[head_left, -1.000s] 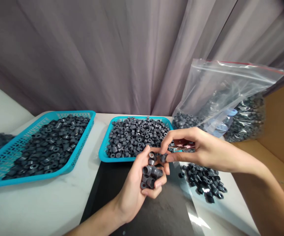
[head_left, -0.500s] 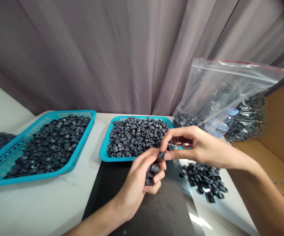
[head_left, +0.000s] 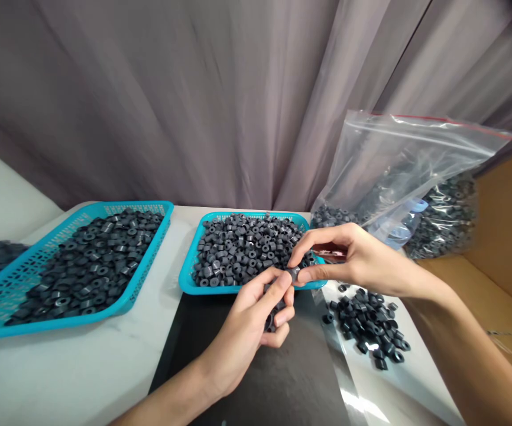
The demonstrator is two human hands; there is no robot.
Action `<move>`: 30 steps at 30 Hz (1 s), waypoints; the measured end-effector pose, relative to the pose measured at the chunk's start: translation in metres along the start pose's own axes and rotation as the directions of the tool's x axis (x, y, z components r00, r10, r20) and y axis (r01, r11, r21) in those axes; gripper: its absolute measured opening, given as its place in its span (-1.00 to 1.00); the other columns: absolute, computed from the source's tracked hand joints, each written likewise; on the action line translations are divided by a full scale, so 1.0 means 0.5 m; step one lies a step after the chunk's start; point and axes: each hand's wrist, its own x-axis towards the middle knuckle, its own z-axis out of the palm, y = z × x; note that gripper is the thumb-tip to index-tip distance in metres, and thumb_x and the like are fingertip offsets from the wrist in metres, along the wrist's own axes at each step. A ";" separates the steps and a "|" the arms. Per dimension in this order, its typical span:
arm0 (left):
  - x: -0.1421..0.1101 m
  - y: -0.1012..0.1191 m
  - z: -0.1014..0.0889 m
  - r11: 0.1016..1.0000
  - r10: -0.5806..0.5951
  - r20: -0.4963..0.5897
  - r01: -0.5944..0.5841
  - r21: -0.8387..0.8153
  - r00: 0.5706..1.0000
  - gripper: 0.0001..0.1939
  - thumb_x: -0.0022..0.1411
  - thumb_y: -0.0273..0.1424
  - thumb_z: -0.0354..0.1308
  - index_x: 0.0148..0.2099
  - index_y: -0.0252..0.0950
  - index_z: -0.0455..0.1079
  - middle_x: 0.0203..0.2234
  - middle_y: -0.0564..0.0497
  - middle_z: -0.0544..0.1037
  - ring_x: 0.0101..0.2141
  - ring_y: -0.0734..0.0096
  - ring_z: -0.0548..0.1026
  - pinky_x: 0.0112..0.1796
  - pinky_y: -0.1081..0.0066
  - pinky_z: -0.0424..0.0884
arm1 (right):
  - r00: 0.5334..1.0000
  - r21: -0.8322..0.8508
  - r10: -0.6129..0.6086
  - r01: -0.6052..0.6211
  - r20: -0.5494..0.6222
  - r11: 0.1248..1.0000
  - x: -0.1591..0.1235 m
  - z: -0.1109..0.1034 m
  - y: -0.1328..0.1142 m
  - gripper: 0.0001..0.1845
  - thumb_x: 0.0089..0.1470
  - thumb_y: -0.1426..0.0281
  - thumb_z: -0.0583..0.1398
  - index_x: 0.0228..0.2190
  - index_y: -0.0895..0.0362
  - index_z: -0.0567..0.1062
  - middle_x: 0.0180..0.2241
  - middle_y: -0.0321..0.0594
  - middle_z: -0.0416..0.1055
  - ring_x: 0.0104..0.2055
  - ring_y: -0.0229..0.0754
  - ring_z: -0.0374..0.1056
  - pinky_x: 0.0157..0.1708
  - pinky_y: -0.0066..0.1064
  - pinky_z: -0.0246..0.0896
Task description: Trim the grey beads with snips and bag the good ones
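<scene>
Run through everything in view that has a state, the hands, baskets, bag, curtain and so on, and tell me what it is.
Left hand: curled around dark pieces
Right hand: pinching one piece
Middle basket: heaped with pieces
Left basket: partly filled, some mesh showing
Loose pile: scattered beside the dark mat
Zip bag: upright, pieces inside; seal unclear
Curtain: hanging in folds
</scene>
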 end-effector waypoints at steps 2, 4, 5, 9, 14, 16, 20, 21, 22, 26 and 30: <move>0.001 0.002 -0.001 1.000 0.004 -0.002 -0.004 0.011 1.000 -0.68 0.35 -0.21 0.15 -0.34 -0.32 0.23 -0.44 0.14 0.21 -0.59 0.73 0.04 -0.66 0.64 -0.13 | 1.000 0.009 0.010 -0.010 -0.007 1.000 0.000 0.000 0.000 -0.73 0.08 0.20 0.34 -0.24 0.12 0.61 -0.28 -0.28 0.56 -0.28 -0.25 0.39 -0.31 -0.44 0.21; 0.001 0.005 -0.003 1.000 0.008 -0.009 -0.008 0.020 1.000 -0.69 0.35 -0.21 0.15 -0.34 -0.31 0.23 -0.45 0.14 0.20 -0.59 0.73 0.02 -0.65 0.63 -0.14 | 1.000 0.012 0.018 -0.018 -0.025 1.000 0.000 -0.001 0.001 -0.74 0.08 0.20 0.34 -0.26 0.12 0.61 -0.30 -0.28 0.55 -0.32 -0.25 0.39 -0.32 -0.44 0.22; 0.002 0.006 -0.004 1.000 0.011 -0.012 -0.011 0.027 1.000 -0.70 0.35 -0.22 0.15 -0.34 -0.31 0.24 -0.45 0.15 0.20 -0.60 0.73 0.02 -0.65 0.63 -0.15 | 0.999 0.011 0.021 -0.021 -0.031 1.000 0.000 -0.002 0.001 -0.74 0.08 0.20 0.34 -0.27 0.12 0.61 -0.32 -0.28 0.55 -0.33 -0.26 0.39 -0.33 -0.44 0.22; 0.003 0.009 -0.006 0.997 0.039 -0.013 -0.038 0.061 0.999 -0.72 0.35 -0.24 0.15 -0.32 -0.31 0.27 -0.45 0.14 0.21 -0.58 0.71 0.04 -0.64 0.62 -0.15 | 0.999 0.019 0.014 -0.013 -0.047 1.000 -0.001 -0.005 -0.001 -0.75 0.07 0.21 0.35 -0.28 0.11 0.61 -0.33 -0.28 0.54 -0.34 -0.26 0.37 -0.33 -0.43 0.23; 0.001 0.011 -0.007 0.991 0.052 -0.019 -0.050 0.122 0.998 -0.80 0.33 -0.25 0.17 -0.22 -0.28 0.33 -0.46 0.12 0.24 -0.55 0.65 0.07 -0.63 0.59 -0.12 | 0.997 0.005 0.020 -0.020 -0.068 1.000 -0.003 -0.008 -0.005 -0.71 0.06 0.17 0.35 -0.29 0.13 0.62 -0.32 -0.25 0.53 -0.34 -0.24 0.36 -0.31 -0.40 0.22; 0.001 0.012 -0.007 0.989 0.054 -0.020 -0.051 0.136 0.998 -0.81 0.32 -0.25 0.18 -0.19 -0.27 0.33 -0.46 0.12 0.25 -0.55 0.64 0.08 -0.63 0.59 -0.12 | 0.997 0.000 0.021 -0.021 -0.069 1.000 -0.003 -0.009 -0.005 -0.73 0.06 0.18 0.35 -0.29 0.13 0.61 -0.32 -0.26 0.53 -0.33 -0.25 0.36 -0.30 -0.41 0.21; -0.001 0.013 -0.005 0.993 0.035 0.004 -0.035 0.111 0.999 -0.81 0.32 -0.25 0.19 -0.18 -0.27 0.33 -0.42 0.10 0.29 -0.54 0.65 0.11 -0.62 0.60 -0.09 | 0.999 0.015 0.003 -0.002 -0.041 1.000 -0.003 -0.008 -0.003 -0.75 0.06 0.22 0.36 -0.28 0.12 0.61 -0.32 -0.29 0.53 -0.30 -0.25 0.36 -0.28 -0.43 0.22; -0.002 0.013 -0.003 0.995 0.029 0.005 -0.029 0.092 1.000 -0.79 0.33 -0.24 0.18 -0.20 -0.28 0.32 -0.41 0.09 0.30 -0.54 0.66 0.13 -0.62 0.60 -0.09 | 1.000 0.023 -0.008 0.009 -0.029 1.000 -0.002 -0.007 -0.002 -0.75 0.06 0.22 0.36 -0.28 0.12 0.61 -0.32 -0.30 0.53 -0.29 -0.26 0.37 -0.27 -0.43 0.22; -0.003 0.013 -0.002 0.997 0.023 0.000 -0.023 0.069 1.000 -0.77 0.35 -0.22 0.15 -0.21 -0.29 0.32 -0.40 0.08 0.32 -0.54 0.66 0.14 -0.62 0.60 -0.08 | 1.000 0.031 -0.019 0.019 -0.017 0.999 -0.002 -0.006 0.000 -0.75 0.06 0.22 0.36 -0.28 0.12 0.60 -0.31 -0.30 0.54 -0.28 -0.26 0.37 -0.26 -0.44 0.22; -0.003 0.013 0.003 0.999 -0.010 -0.044 0.008 -0.032 0.999 -0.69 0.39 -0.15 0.05 -0.23 -0.32 0.31 -0.40 0.04 0.36 -0.54 0.65 0.19 -0.62 0.59 -0.04 | 1.000 0.036 -0.008 0.008 0.008 0.999 0.003 0.000 0.007 -0.71 0.08 0.19 0.34 -0.23 0.13 0.60 -0.26 -0.26 0.55 -0.23 -0.20 0.41 -0.23 -0.41 0.26; -0.002 0.012 0.004 0.995 -0.059 -0.048 0.055 -0.086 0.997 -0.70 0.38 -0.16 0.07 -0.20 -0.34 0.32 -0.42 0.03 0.37 -0.56 0.64 0.20 -0.62 0.59 -0.04 | 1.000 0.003 0.010 -0.010 0.026 1.000 0.008 0.008 0.011 -0.70 0.11 0.17 0.31 -0.22 0.12 0.60 -0.26 -0.24 0.57 -0.21 -0.16 0.44 -0.21 -0.37 0.28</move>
